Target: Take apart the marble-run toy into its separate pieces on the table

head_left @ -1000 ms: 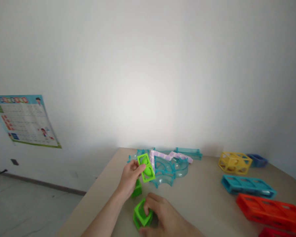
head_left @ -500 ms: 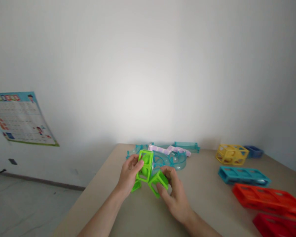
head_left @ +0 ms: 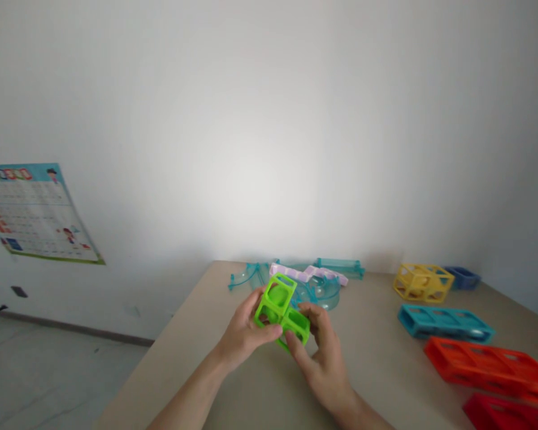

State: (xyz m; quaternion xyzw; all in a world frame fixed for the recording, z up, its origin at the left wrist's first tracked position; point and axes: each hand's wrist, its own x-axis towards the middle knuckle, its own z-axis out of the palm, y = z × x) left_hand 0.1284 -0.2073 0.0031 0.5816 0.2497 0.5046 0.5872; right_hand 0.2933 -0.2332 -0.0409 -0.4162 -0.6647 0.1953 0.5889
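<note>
Between my hands, above the table, are bright green open-frame plastic cube blocks. My left hand (head_left: 242, 331) is closed on a green double-cube block (head_left: 278, 295), its thumb across the lower front. The fingers of my right hand (head_left: 323, 349) pinch a smaller green cube block (head_left: 297, 323) from the right side. The two green pieces meet edge to edge, tilted; whether they are locked together I cannot tell. Fingers hide parts of both. Just behind them lie clear teal track pieces (head_left: 327, 291) and a lilac-and-white strip (head_left: 291, 273).
To the right on the table (head_left: 372, 358) stand a yellow frame block (head_left: 424, 282), a dark blue block (head_left: 464, 278), a teal block (head_left: 446, 322), an orange-red block (head_left: 493, 363) and a crimson block (head_left: 511, 412). A wall rises behind; a poster (head_left: 40, 215) hangs left.
The green double-cube block has turned and tilted toward the right, and the smaller cube block now meets it. A green piece seen below my left hand is no longer visible there.
</note>
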